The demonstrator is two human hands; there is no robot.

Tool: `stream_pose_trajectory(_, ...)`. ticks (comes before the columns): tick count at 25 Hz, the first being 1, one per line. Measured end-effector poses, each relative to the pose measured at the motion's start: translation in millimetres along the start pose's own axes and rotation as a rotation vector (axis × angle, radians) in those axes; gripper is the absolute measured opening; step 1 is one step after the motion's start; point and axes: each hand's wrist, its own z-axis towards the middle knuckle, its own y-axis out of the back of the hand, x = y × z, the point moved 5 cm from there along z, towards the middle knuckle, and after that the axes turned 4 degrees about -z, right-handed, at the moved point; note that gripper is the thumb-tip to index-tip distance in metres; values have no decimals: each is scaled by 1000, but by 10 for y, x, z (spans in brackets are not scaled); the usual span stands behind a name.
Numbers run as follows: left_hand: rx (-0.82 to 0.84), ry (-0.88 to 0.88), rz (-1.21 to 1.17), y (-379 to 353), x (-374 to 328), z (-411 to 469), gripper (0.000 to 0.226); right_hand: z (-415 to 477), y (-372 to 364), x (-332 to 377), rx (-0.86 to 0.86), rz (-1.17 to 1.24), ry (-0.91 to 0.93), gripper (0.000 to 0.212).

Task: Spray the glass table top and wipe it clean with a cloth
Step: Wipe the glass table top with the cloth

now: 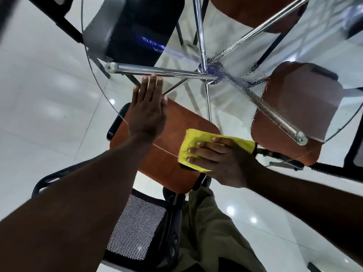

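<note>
The round glass table top (233, 110) fills the upper part of the view, and under it chrome bars meet at a chrome hub (210, 74). The left hand (147, 112) lies flat on the glass on the near-left side of the hub. Its fingers are straight and pressed together, with the fingertips close to one chrome bar.

The right hand (218, 160) is nearer the person than the hub, close to the edge of the glass. It presses a folded yellow cloth (193, 140) down on the surface with its fingers laid flat and slightly apart across it. Spray droplets (241, 81) cover the glass around the hub and trail away along the bar to its right.

A brown chair seat (167, 154) shows through the glass beneath both hands. Its black mesh back (135, 228) stands nearer the person, beside olive trousers (206, 232).
</note>
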Motion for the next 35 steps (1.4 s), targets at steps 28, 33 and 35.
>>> stream_pose_trajectory(28,63,-23,142,-40,-8,-7,59,1415,181,-1730,-111,62,-958,64)
stream_pose_trajectory(33,72,-29,149,-49,-11,12,59,1011,121,-1305,13,28,-253,64)
stream_pose_trajectory(35,67,-40,159,-88,12,17,59,1390,4,-2022,38,-51,-320,58)
